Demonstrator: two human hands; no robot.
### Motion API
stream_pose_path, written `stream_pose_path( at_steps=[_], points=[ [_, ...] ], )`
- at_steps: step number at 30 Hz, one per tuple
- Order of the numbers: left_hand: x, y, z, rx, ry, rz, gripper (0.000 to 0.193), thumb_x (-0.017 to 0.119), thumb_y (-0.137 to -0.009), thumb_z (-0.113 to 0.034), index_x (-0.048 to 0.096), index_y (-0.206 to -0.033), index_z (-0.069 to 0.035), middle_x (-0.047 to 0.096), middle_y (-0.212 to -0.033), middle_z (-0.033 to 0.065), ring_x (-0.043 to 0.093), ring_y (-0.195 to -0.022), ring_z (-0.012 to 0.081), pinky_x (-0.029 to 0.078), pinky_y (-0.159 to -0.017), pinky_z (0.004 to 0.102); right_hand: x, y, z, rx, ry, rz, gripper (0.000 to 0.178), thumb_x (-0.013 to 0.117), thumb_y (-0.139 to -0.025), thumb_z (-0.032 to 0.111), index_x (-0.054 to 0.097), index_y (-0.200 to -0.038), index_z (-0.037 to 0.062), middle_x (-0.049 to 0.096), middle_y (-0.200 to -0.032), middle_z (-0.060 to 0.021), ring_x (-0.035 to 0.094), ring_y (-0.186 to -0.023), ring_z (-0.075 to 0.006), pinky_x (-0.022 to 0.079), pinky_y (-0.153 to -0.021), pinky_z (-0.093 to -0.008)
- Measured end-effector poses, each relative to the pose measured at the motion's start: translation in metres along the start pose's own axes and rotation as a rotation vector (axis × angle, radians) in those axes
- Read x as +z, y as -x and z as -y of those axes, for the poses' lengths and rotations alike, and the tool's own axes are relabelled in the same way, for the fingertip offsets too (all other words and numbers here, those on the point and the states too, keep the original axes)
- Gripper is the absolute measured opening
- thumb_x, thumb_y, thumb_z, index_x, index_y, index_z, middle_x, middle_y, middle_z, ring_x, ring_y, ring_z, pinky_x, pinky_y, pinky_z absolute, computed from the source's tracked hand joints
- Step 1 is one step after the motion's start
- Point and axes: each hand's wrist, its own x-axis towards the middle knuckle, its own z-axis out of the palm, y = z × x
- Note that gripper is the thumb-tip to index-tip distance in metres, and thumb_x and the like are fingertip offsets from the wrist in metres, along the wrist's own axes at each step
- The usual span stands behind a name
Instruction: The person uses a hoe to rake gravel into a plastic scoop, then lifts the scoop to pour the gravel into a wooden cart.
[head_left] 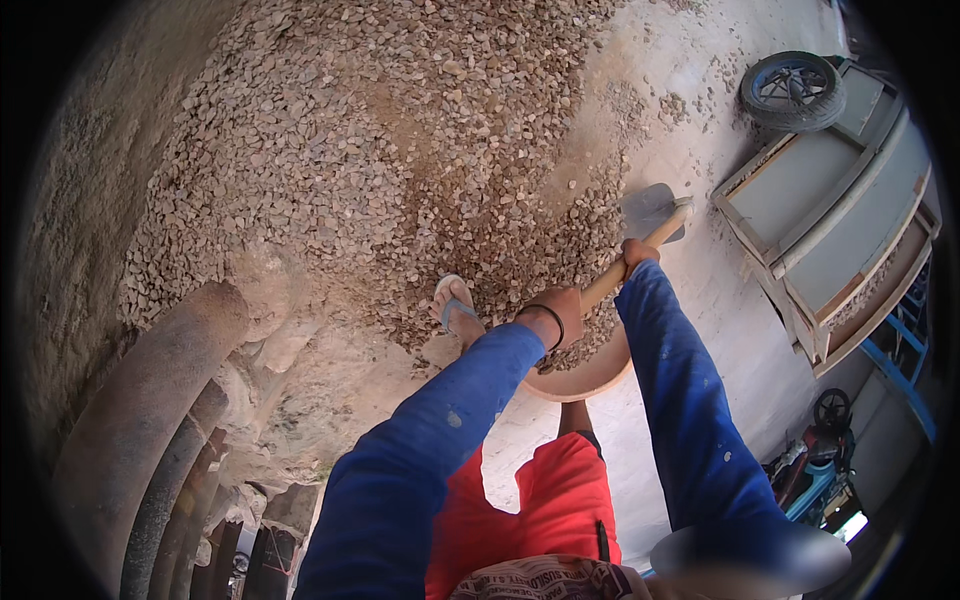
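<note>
Both my hands are closed around the pale wooden handle (603,286) of a hoe. My left hand (560,312), with a dark band at the wrist, grips its lower end, above the rim of a shallow reddish-brown basin (600,378). Farther up the handle, close to the head, is my right hand (638,257). The grey metal hoe blade (648,211) is to the right of the gravel pile (400,150). Gravel partly fills the basin in front of my legs. My sandalled foot (455,302) stands at the pile's near edge.
Rough wooden logs or posts (165,390) lie at the left by an earthen wall (80,210). On the right are a small spoked wheel (793,90), wooden-framed panels (830,225) and a blue metal frame (905,370). A motorbike (820,455) stands farther back.
</note>
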Motion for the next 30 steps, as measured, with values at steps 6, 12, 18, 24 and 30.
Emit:
stream_pose_path(
  at_steps=[6, 12, 18, 24, 30],
  points=[
    [0.012, 0.083, 0.023, -0.174, 0.158, -0.098, 0.034, 0.063, -0.081, -0.013, 0.058, -0.107, 0.008, 0.067, -0.101, 0.0289, 0.067, -0.096, 0.0399, 0.054, -0.083, 0.0461, 0.050, 0.068, -0.040, -0.003, 0.170, 0.239, 0.015, 0.061, -0.081, 0.011, 0.059, -0.082, -0.0040, 0.060, -0.065, -0.0158, 0.059, -0.051, -0.0293, 0.049, -0.045, -0.0433],
    [0.084, 0.133, 0.046, -0.225, 0.054, -0.263, 0.039, 0.065, -0.080, -0.016, 0.052, -0.106, 0.010, 0.068, -0.092, 0.0285, 0.068, -0.093, 0.0400, 0.054, -0.081, 0.0465, 0.046, 0.137, -0.077, -0.089, 0.320, 0.597, 0.014, 0.063, -0.081, 0.015, 0.059, -0.078, 0.0017, 0.058, -0.063, -0.0109, 0.058, -0.048, -0.0261, 0.050, -0.045, -0.0413],
    [0.209, 0.149, -0.028, -0.245, 0.134, -0.210, 0.040, 0.063, -0.079, -0.016, 0.045, -0.107, 0.005, 0.068, -0.088, 0.0278, 0.069, -0.085, 0.0414, 0.055, -0.078, 0.0482, -0.083, 0.090, -0.144, 0.119, 0.045, 0.677, 0.015, 0.063, -0.086, 0.018, 0.055, -0.082, 0.0063, 0.050, -0.061, -0.0042, 0.052, -0.049, -0.0196, 0.051, -0.045, -0.0360],
    [0.346, 0.246, -0.044, -0.300, 0.199, -0.146, 0.040, 0.063, -0.085, -0.024, 0.042, -0.107, 0.003, 0.066, -0.083, 0.0276, 0.066, -0.077, 0.0444, 0.053, -0.067, 0.0545, -0.203, 0.151, -0.249, 0.024, -0.051, 0.617, 0.016, 0.062, -0.083, 0.008, 0.049, -0.091, 0.0034, 0.050, -0.062, -0.0072, 0.053, -0.042, -0.0187, 0.048, -0.035, -0.0349],
    [0.380, 0.255, -0.035, -0.263, 0.330, -0.187, 0.042, 0.064, -0.085, -0.028, 0.045, -0.106, 0.003, 0.064, -0.078, 0.0304, 0.065, -0.073, 0.0472, 0.052, -0.064, 0.0554, -0.224, 0.184, -0.247, -0.203, 0.013, 0.492, 0.032, 0.063, -0.081, 0.005, 0.042, -0.105, 0.0067, 0.053, -0.071, -0.0087, 0.054, -0.043, -0.0204, 0.048, -0.035, -0.0351]
  ],
)
